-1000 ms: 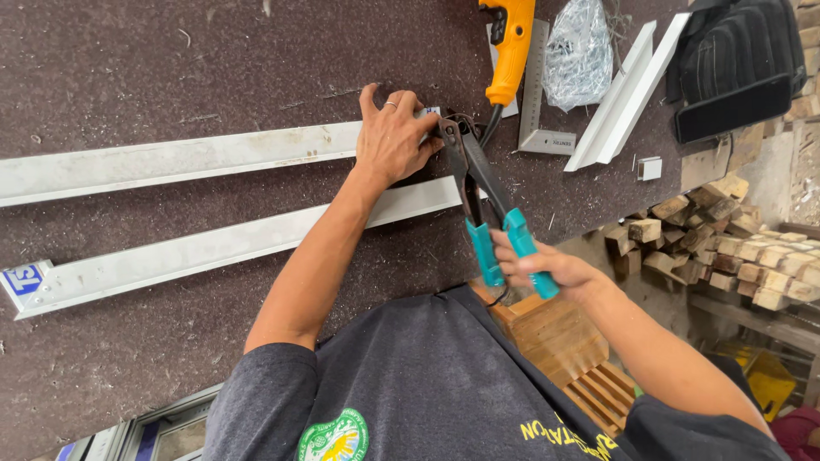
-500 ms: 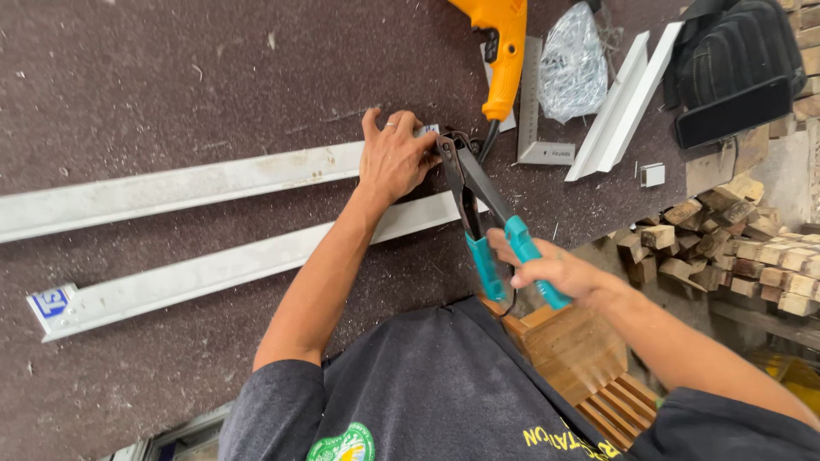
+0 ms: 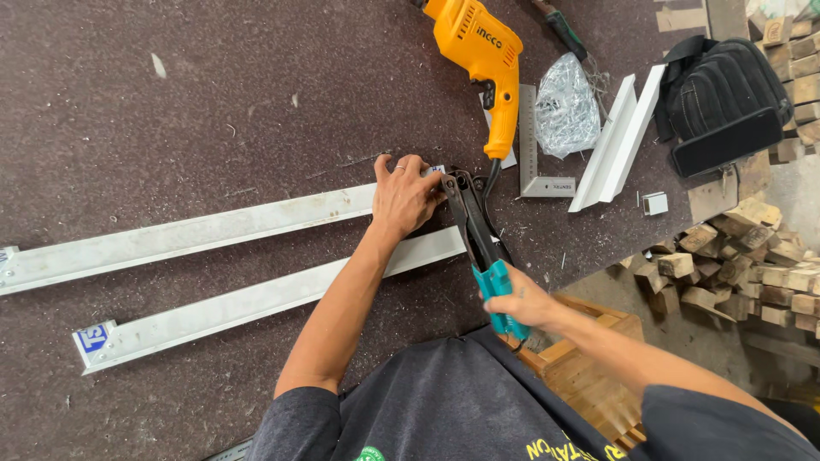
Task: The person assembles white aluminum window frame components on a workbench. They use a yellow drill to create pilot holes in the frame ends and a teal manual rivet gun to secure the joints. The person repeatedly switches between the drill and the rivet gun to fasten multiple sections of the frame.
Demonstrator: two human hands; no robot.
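My left hand (image 3: pixel 403 195) presses flat on the right end of the upper white metal channel (image 3: pixel 188 235), which lies across the dark brown board. My right hand (image 3: pixel 519 300) grips the teal handles of a pair of tin snips (image 3: pixel 475 230), squeezed together. The snips' black jaws sit at the end of the channel, right beside my left fingers. A second white metal channel (image 3: pixel 248 303) lies parallel just below, passing under my left forearm.
A yellow electric drill (image 3: pixel 483 51) lies above the snips. Near it are a steel try square (image 3: pixel 534 145), a clear bag of screws (image 3: pixel 566 102), a short white profile piece (image 3: pixel 617 141) and a black bag (image 3: pixel 722 94). Wood offcuts (image 3: pixel 726 256) are piled on the right.
The snips' handles have closed together in my right hand. My left hand stays on the channel end.
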